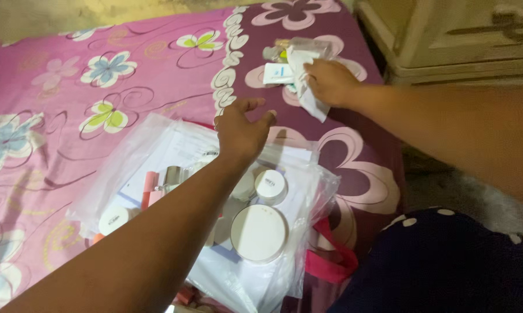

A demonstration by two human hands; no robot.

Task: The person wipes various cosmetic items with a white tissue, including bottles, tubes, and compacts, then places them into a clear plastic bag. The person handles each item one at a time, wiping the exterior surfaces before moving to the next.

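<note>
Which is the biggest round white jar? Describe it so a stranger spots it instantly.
Start at the pink and purple flowered bedsheet, then find the clear plastic bag lying open near its lower edge. The large round white jar sits on that bag, just below a smaller round white jar; its plain, wider lid makes it the largest there.

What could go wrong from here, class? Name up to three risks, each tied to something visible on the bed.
1. The right hand presses a white cloth beside a small tube and clear bottle; a wipe might knock them over.
2. The left hand hovers open above a plastic bag of jars; the round white jar may slide out.
3. The bag lies near the bed edge, so items could fall.
</note>
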